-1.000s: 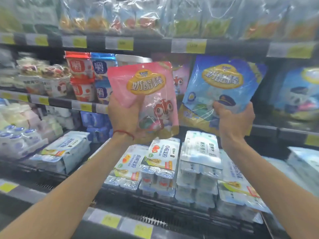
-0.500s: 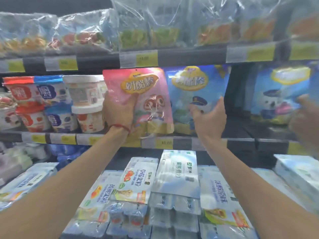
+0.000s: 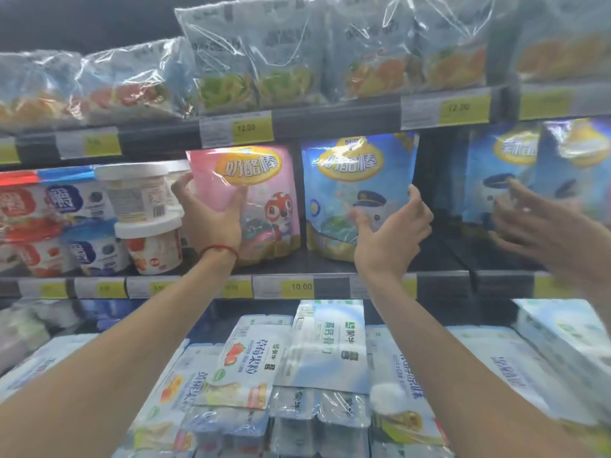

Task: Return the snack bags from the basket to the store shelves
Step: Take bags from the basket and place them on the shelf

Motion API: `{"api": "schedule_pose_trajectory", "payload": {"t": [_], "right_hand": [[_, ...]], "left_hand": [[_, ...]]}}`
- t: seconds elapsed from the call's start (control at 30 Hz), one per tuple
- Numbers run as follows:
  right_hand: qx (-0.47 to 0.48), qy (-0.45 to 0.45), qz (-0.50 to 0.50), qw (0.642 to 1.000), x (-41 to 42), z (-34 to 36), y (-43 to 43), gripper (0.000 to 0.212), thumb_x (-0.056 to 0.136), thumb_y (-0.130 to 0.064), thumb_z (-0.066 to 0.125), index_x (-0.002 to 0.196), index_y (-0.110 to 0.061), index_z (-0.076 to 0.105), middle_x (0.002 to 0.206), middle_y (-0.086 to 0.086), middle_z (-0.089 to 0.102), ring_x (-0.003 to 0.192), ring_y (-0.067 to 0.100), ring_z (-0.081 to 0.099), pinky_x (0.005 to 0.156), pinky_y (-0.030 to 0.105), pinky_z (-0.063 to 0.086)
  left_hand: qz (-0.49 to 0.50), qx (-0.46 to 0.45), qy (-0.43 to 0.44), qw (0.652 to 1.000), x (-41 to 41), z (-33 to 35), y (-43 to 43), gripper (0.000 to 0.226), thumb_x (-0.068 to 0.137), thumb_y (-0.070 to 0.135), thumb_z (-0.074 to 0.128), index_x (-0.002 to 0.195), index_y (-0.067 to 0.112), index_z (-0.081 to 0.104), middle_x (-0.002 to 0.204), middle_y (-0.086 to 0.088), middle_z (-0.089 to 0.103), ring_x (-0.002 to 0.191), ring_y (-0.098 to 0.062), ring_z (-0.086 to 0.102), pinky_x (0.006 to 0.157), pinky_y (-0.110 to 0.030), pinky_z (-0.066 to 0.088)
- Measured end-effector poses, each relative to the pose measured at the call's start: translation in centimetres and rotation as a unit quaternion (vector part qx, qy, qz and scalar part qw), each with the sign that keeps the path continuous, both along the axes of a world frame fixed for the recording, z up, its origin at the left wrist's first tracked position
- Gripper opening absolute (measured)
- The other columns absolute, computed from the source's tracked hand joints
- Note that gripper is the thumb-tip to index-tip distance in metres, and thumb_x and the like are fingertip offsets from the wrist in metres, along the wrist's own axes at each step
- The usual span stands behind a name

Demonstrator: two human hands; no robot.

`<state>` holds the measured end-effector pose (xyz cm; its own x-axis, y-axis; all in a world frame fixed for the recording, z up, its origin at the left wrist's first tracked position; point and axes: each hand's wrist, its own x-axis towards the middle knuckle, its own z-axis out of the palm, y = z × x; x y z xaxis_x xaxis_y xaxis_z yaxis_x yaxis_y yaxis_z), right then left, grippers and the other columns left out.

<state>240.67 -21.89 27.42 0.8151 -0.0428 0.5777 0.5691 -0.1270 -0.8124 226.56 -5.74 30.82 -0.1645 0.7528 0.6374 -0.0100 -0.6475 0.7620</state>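
a second ago both pouches were held up in the air in front of the shelf; now the pink snack bag (image 3: 251, 200) and the blue snack bag (image 3: 358, 193) stand upright side by side on the middle shelf (image 3: 330, 264), their bottoms resting on the board, so the placing of this pair looks nearly done. the left hand (image 3: 211, 219) is wrapped round the pink bag's left edge, thumb across its front and fingers behind, a real hold. the right hand (image 3: 391, 239) is spread wide around the blue bag's lower right corner, fingertips only brushing its edge at most, so it reads as letting go rather than gripping. a third, blurred hand (image 3: 542, 226) reaches in from the right near more blue pouches (image 3: 542, 170); whose it is cannot be told. the basket is not in view, so how many bags remain is unknown. to the left of the pink bag the same shelf holds stacked white yogurt tubs (image 3: 142, 206) and red and blue cups (image 3: 59, 223). the shelf above carries clear-wrapped packs (image 3: 258, 57), and the lower bin holds multipacks of dairy drinks (image 3: 327, 345).
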Motion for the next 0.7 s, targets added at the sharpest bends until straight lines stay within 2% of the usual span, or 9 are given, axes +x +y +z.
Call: {"api": "schedule_pose_trajectory", "payload": {"t": [0.03,0.1,0.13,0.2,0.3,0.4,0.5,0.6,0.7], "right_hand": [[-0.001,-0.002,0.004,1.000,0.0,0.0,0.0,0.090,0.085,-0.038,0.079,0.154,-0.017,0.025,0.154,0.008,0.030,0.138,0.029,0.032,0.101,0.049,0.040],[0.002,-0.009,0.016,1.000,-0.3,-0.1,-0.2,0.091,0.089,-0.033,0.077,0.157,-0.013,0.020,0.158,0.011,0.026,0.142,0.029,0.029,0.107,0.046,0.037],[0.006,-0.013,0.018,1.000,-0.5,-0.2,-0.3,0.092,0.090,-0.031,0.075,0.158,-0.011,0.017,0.160,0.012,0.023,0.144,0.029,0.027,0.112,0.045,0.033],[0.007,-0.016,0.014,1.000,-0.9,-0.2,-0.5,0.096,0.092,-0.030,0.073,0.160,-0.007,0.010,0.164,0.014,0.017,0.150,0.030,0.019,0.121,0.046,0.024],[0.007,-0.024,0.001,1.000,-1.7,-0.3,-0.7,0.102,0.091,-0.035,0.074,0.160,-0.005,0.006,0.166,0.015,0.010,0.155,0.029,0.008,0.126,0.050,0.010],[-0.008,-0.093,-0.020,0.995,-3.0,-0.9,-0.5,0.105,0.084,-0.038,0.079,0.160,-0.006,0.012,0.165,0.017,0.012,0.155,0.029,0.010,0.126,0.054,0.009],[-0.094,-0.143,-0.050,0.984,-3.8,-1.5,0.8,0.113,0.078,-0.046,0.083,0.159,-0.009,0.015,0.166,0.018,0.011,0.155,0.035,0.008,0.124,0.060,0.010],[-0.168,-0.112,-0.057,0.978,-3.3,-1.0,2.1,0.128,0.073,-0.058,0.082,0.161,-0.010,0.002,0.168,0.017,-0.002,0.156,0.038,-0.003,0.123,0.064,0.005],[-0.216,-0.089,-0.055,0.971,-2.1,-0.5,2.5,0.137,0.069,-0.059,0.085,0.160,-0.012,-0.007,0.167,0.018,-0.009,0.155,0.040,-0.006,0.122,0.065,0.007]], "left_hand": [[0.000,0.008,-0.004,1.000,-0.1,-0.5,-0.4,0.089,0.065,0.048,0.085,0.134,0.025,0.034,0.119,0.007,0.054,0.103,-0.012,0.055,0.081,-0.003,0.044],[0.034,0.024,0.013,0.999,-0.2,-1.9,-1.4,0.106,0.060,0.052,0.086,0.142,0.028,0.024,0.139,-0.001,0.044,0.125,-0.018,0.045,0.105,-0.036,0.045],[0.058,0.027,0.030,0.998,-0.1,-2.7,-2.2,0.111,0.058,0.054,0.086,0.145,0.028,0.021,0.146,-0.003,0.036,0.134,-0.023,0.037,0.111,-0.051,0.035],[0.069,0.023,0.066,0.995,0.2,-4.0,-3.9,0.117,0.055,0.056,0.085,0.147,0.031,0.016,0.153,-0.002,0.022,0.142,-0.029,0.023,0.110,-0.066,0.020],[0.053,0.032,0.139,0.988,1.2,-4.9,-5.3,0.122,0.053,0.057,0.084,0.149,0.034,0.013,0.159,0.001,0.010,0.144,-0.034,0.016,0.109,-0.070,0.019],[0.077,0.016,0.215,0.974,2.0,-4.8,-4.8,0.127,0.052,0.058,0.085,0.151,0.032,0.010,0.162,-0.003,-0.001,0.145,-0.038,0.013,0.111,-0.065,0.023],[0.098,0.011,0.262,0.960,2.4,-4.8,-4.0,0.126,0.058,0.056,0.085,0.152,0.031,0.004,0.163,-0.007,-0.006,0.146,-0.043,0.010,0.114,-0.062,0.022],[0.093,0.007,0.295,0.951,2.6,-4.8,-3.3,0.123,0.067,0.052,0.081,0.153,0.030,-0.004,0.163,-0.009,-0.012,0.149,-0.042,-0.002,0.117,-0.062,0.015],[0.082,-0.018,0.323,0.943,2.6,-4.5,-2.7,0.124,0.073,0.052,0.077,0.154,0.022,-0.011,0.162,-0.008,-0.019,0.149,-0.039,-0.011,0.119,-0.060,0.008]]}}
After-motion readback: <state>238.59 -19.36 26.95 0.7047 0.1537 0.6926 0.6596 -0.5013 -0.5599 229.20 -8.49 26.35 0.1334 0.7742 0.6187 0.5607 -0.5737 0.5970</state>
